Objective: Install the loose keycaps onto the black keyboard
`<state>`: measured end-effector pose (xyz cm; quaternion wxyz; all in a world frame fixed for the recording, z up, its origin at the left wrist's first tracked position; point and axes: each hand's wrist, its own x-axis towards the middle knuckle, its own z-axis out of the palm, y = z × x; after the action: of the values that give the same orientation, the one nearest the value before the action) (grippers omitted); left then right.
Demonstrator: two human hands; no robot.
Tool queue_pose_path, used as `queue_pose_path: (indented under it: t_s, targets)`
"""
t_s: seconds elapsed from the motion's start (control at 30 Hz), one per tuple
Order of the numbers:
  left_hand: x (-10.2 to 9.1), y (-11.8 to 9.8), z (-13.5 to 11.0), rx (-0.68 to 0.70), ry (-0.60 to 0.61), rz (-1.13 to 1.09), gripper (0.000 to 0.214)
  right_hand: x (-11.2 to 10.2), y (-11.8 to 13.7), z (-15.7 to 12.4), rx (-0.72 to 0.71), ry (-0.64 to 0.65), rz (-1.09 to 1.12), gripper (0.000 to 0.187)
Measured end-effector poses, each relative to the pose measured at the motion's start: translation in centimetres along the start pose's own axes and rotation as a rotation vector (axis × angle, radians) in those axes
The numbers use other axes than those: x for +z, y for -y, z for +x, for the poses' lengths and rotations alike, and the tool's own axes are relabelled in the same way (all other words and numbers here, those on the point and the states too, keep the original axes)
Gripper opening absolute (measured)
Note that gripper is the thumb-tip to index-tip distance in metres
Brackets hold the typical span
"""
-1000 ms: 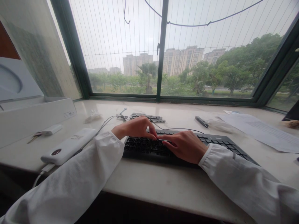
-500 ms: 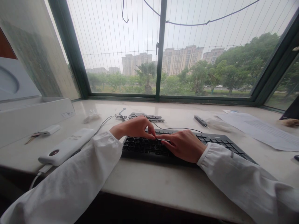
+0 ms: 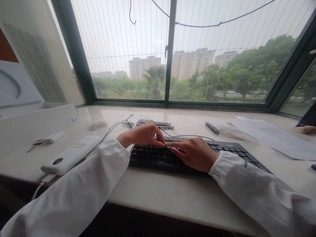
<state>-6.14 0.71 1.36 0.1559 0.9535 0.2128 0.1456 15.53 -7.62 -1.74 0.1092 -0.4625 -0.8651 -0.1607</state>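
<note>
Far out at your nine o'clock a white box (image 3: pixel 37 121) sits along the desk (image 3: pixel 172 194) edge. A small white fob with a key (image 3: pixel 50 137) lies just in front of it, and a white power bank (image 3: pixel 71 154) lies nearer you with its cord dropping off the edge. Your left sleeve crosses the desk from seven o'clock. Your left hand (image 3: pixel 143 135) is arched, knuckles up, over the left half of the black keyboard (image 3: pixel 229 149). Its grip is drawn together, thumb and fingertips meeting in a pinch down at the key rows, but you cannot tell whether a key cap is caught between them. The keyboard lies flat at your twelve o'clock, close to the near edge and angled slightly away to the right. Your right hand (image 3: pixel 195 153) comes in from four o'clock and rests low on the middle keys, back up. Its index finger is stretched left until its tip nearly meets your left fingertips, and the thumb is held apart beneath it, so that grip is loose and parted. Beyond your hands, at twelve o'clock, a thin black cable (image 3: pixel 187 136) runs behind the keyboard toward a loose strip of keys (image 3: pixel 155 124). A short black bar (image 3: pixel 212 128) lies at one o'clock, well apart from the keyboard. Printed sheets of paper (image 3: pixel 276 138) spread at two o'clock.
</note>
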Motion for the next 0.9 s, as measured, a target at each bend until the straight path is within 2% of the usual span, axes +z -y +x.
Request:
queue_pose_path:
  t_s: [0.33, 0.53, 0.9]
  targets:
    - [0.1, -0.6, -0.1, -0.011, -0.021, 0.068, 0.014, -0.1, 0.0, -0.1, -0.017, 0.001, -0.008, 0.039]
    - [0.1, -0.8, 0.0, -0.04, -0.026, 0.049, 0.019, -0.1, 0.0, 0.0, -0.012, 0.005, -0.01, 0.038]
    - [0.7, 0.6, 0.1, -0.284, 0.002, -0.184, 0.028, -0.1, -0.1, -0.1, -0.011, 0.025, 0.0, 0.04]
